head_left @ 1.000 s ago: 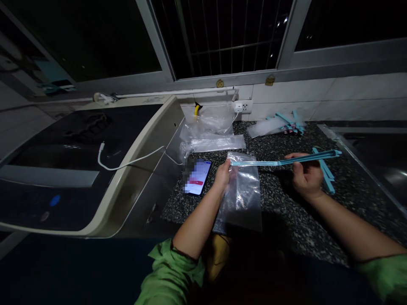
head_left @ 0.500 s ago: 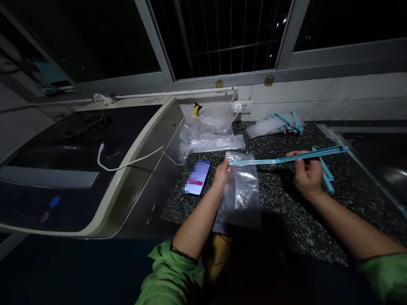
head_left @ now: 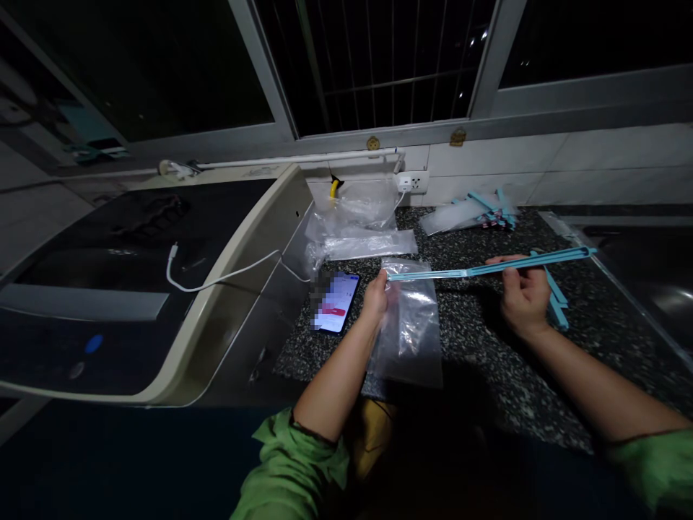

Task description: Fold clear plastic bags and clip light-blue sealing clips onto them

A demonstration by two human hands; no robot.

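A long, narrow light-blue strip (head_left: pixel 530 262) stretches between my hands above the dark speckled counter, with a slight bend or joint near its middle. My left hand (head_left: pixel 375 296) is closed on its left end, right at the top edge of a clear plastic bag (head_left: pixel 414 339). Whether these fingers also grip the bag, I cannot tell. Under the strip's right half, my right hand (head_left: pixel 525 297) has its thumb and fingers closed on it. Several more blue strips (head_left: pixel 557 307) lie on the counter just behind the right hand, partly hidden by it.
A lit phone (head_left: pixel 336 303) lies left of the bag. Further left stands a washing machine (head_left: pixel 227 282) with a white cable (head_left: pixel 232 273) across its top. More clear bags (head_left: pixel 368 245) and a pile of blue strips (head_left: pixel 495 213) lie by the wall, near a socket (head_left: pixel 416 181).
My left hand, the strip and the clear bag have shifted very slightly left and up. Both hands keep their hold.
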